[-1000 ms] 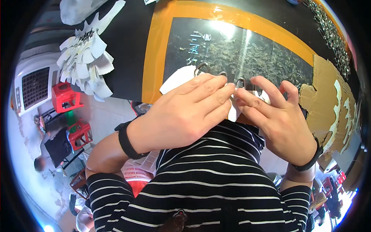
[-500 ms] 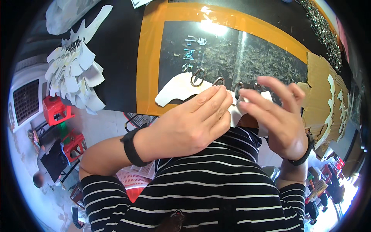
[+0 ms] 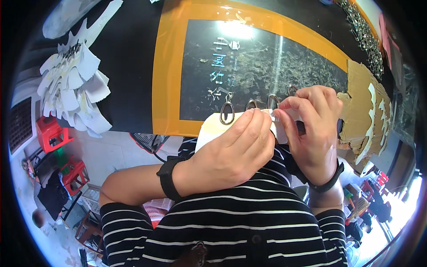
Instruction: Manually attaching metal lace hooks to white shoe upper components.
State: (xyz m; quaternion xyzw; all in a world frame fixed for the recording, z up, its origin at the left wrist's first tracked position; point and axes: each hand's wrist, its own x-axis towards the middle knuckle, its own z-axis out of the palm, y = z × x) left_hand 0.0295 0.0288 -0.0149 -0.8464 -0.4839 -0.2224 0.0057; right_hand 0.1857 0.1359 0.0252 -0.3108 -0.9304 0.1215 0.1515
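Note:
A white, flat, curved piece of sheet material (image 3: 209, 129) is held over the near edge of the taped mat. Several oval metal rings stand along its upper edge, among them a dark silver ring (image 3: 221, 115) with a small metal swivel end on top. My left hand (image 3: 227, 155) is closed, thumb and fingertips pinching the piece beside the middle rings. My right hand (image 3: 313, 129) is closed too, its thumb and forefinger meeting at a small white tab of the piece below another ring (image 3: 273, 96). My fingers hide much of the piece's middle and right part.
A stack of similar white pieces (image 3: 80, 84) lies at the table's left. Orange tape (image 3: 167, 84) frames the dark mat. Cardboard (image 3: 356, 98) with white toothed strips (image 3: 372, 107) is at the right. Metal clasps (image 3: 364, 38) are heaped at the far right. Red stools (image 3: 52, 133) stand beyond.
My right fingers have come from spread above the rings to a pinch on the piece. The piece and my left hand sit slightly lower against the mat, and the view has shifted a little.

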